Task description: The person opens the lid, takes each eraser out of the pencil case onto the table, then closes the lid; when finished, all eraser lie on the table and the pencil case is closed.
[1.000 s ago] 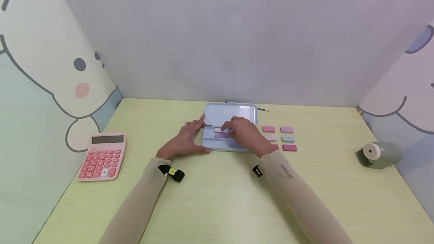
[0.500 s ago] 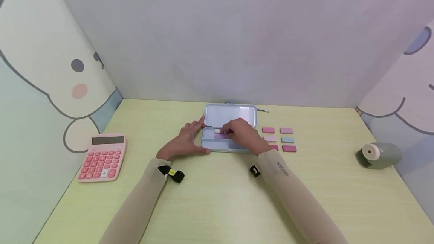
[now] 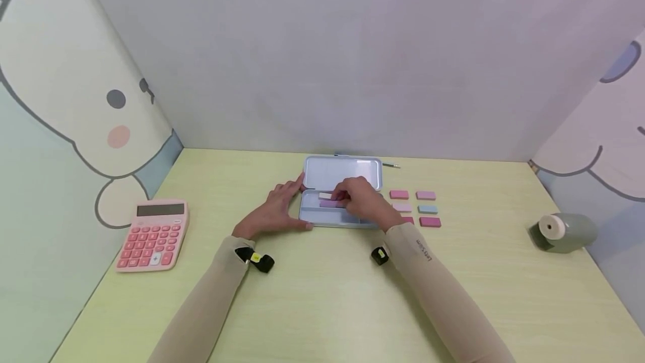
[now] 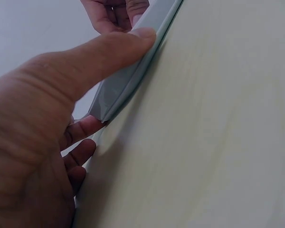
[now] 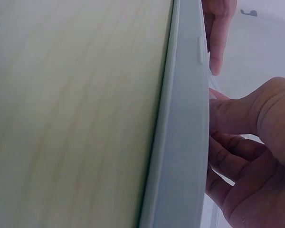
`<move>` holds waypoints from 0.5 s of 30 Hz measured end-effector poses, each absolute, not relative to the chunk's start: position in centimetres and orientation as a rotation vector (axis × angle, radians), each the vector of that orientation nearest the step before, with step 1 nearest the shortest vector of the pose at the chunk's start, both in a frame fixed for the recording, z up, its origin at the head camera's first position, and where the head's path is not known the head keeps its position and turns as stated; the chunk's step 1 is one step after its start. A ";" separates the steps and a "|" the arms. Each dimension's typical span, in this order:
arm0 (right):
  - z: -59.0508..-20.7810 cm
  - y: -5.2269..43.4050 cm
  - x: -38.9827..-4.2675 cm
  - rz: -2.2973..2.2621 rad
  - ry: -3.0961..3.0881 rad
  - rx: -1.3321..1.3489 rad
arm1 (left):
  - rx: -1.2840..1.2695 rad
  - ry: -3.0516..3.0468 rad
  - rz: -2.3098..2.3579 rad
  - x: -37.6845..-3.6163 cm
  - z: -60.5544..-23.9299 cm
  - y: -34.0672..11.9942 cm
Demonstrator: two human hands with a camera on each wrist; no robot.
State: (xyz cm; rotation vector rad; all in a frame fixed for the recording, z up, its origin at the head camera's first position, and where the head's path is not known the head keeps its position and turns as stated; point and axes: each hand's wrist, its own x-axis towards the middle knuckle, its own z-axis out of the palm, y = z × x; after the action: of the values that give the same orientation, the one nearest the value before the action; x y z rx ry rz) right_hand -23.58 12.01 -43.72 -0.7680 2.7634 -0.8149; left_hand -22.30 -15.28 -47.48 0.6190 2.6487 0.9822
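An open, pale blue pencil case (image 3: 331, 217) lies on the table with its lid (image 3: 342, 171) tipped back. My left hand (image 3: 272, 212) holds the left end of it, thumb on the front rim and fingers at the back corner. Inside the rear compartment are a white block (image 3: 325, 196) and a purple block (image 3: 329, 204), both small and flat like erasers. My right hand (image 3: 360, 198) reaches in from the right with bent fingers and pinches the purple block, whose right end it hides. In the right wrist view, the case's front wall (image 5: 185, 114) hides the fingertips.
Right of the case lie several small blocks in rows, among them a blue block (image 3: 427, 209) and a dark pink block (image 3: 430, 222). A pencil (image 3: 391, 165) pokes out behind the lid. A pink calculator (image 3: 153, 235) lies at the left, a grey-green roller-like object (image 3: 564, 232) at the right.
My right hand's fingers have shifted slightly about the blocks inside the case. The left hand has stayed in place on the case.
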 end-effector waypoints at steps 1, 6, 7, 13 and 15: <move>-43.7 12.0 -23.6 -0.820 2.761 -0.772 | 0.618 2.650 0.982 -22.3 -47.5 -15.3; -43.9 12.1 -23.5 -0.830 2.768 -0.762 | 0.626 2.647 0.984 -22.3 -47.5 -15.4; -43.9 12.2 -23.5 -0.834 2.774 -0.762 | 0.629 2.648 0.983 -22.3 -47.5 -15.4; -43.8 13.0 -23.1 -0.870 2.813 -0.746 | 0.642 2.656 0.975 -22.3 -47.5 -15.3; -43.5 13.4 -22.9 -0.901 2.813 -0.724 | 0.642 2.657 0.971 -22.4 -47.5 -15.3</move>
State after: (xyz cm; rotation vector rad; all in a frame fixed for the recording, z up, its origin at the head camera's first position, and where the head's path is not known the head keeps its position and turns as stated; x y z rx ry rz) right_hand -22.87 13.40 -43.52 -0.7244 2.8134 -0.9008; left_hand -22.38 -15.31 -47.53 0.6423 2.6567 0.9713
